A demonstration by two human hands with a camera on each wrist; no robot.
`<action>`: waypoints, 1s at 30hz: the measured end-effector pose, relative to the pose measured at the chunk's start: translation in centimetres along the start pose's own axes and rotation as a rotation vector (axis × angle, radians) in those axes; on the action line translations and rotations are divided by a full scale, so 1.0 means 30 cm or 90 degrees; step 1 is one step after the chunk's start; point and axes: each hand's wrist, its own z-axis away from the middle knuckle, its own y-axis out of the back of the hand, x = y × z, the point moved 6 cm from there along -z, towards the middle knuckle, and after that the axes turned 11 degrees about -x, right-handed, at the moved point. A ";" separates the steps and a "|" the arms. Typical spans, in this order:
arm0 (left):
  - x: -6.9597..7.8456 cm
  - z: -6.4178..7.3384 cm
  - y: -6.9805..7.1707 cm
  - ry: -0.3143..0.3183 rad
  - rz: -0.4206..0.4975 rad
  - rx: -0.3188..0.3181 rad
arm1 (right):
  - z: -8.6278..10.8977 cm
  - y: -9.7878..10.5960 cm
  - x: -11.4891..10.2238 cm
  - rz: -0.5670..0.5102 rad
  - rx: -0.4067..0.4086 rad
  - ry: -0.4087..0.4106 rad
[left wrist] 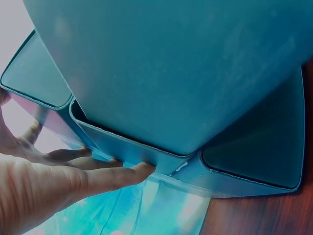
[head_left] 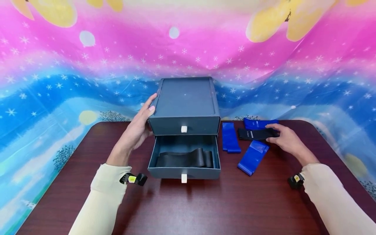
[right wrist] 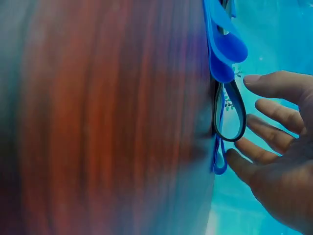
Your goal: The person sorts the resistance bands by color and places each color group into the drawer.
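Note:
My left hand (head_left: 136, 129) rests against the left side of a grey two-drawer box (head_left: 186, 98). In the left wrist view its extended fingers (left wrist: 112, 177) touch the box's side wall. At the right, my right hand (head_left: 286, 140) is at the looped end of a black resistance band (head_left: 254, 133) lying on the table. In the right wrist view the right hand's fingers (right wrist: 279, 113) are spread beside that loop and not closed round it. Blue resistance bands lie about it: one behind (head_left: 249, 123), one in front (head_left: 253, 158), one nearer the box (head_left: 229, 137).
The lower drawer (head_left: 183, 173) is pulled out, with a folded black band (head_left: 179, 159) inside. The upper drawer (head_left: 167, 125) is closed. Everything stands on a dark red wooden table (head_left: 188, 209); a colourful printed cloth (head_left: 188, 49) hangs behind it.

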 end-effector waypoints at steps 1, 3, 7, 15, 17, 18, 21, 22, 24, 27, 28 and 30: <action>-0.001 0.002 0.001 0.001 0.000 0.001 | -0.005 0.000 0.004 0.002 -0.004 -0.002; -0.002 0.003 0.001 0.003 0.000 0.002 | -0.013 0.000 0.013 -0.001 -0.016 -0.009; -0.003 0.001 0.001 0.000 -0.002 -0.001 | -0.022 0.006 0.034 0.000 -0.030 -0.025; 0.000 0.000 -0.001 -0.004 -0.003 -0.004 | -0.023 0.014 0.064 -0.011 -0.039 -0.023; 0.000 0.000 -0.001 -0.004 -0.002 -0.004 | -0.021 0.016 0.067 -0.016 -0.034 -0.021; 0.000 0.000 -0.001 -0.004 -0.001 -0.003 | -0.021 0.018 0.067 -0.019 -0.032 -0.019; 0.001 -0.001 -0.002 -0.003 0.001 -0.003 | -0.017 0.025 0.062 -0.024 -0.024 -0.011; 0.001 -0.001 -0.002 -0.003 0.001 -0.002 | -0.016 0.028 0.059 -0.026 -0.023 -0.008; 0.000 -0.002 -0.002 -0.003 0.002 -0.001 | -0.014 0.035 0.052 -0.031 -0.023 -0.004; 0.000 -0.001 -0.001 -0.003 0.001 -0.001 | -0.011 0.043 0.040 -0.045 -0.032 -0.001; 0.000 0.000 -0.001 -0.003 0.000 -0.001 | -0.010 0.045 0.036 -0.052 -0.036 0.001; 0.000 0.000 -0.001 -0.004 -0.001 -0.002 | -0.008 0.049 0.027 -0.072 -0.042 0.005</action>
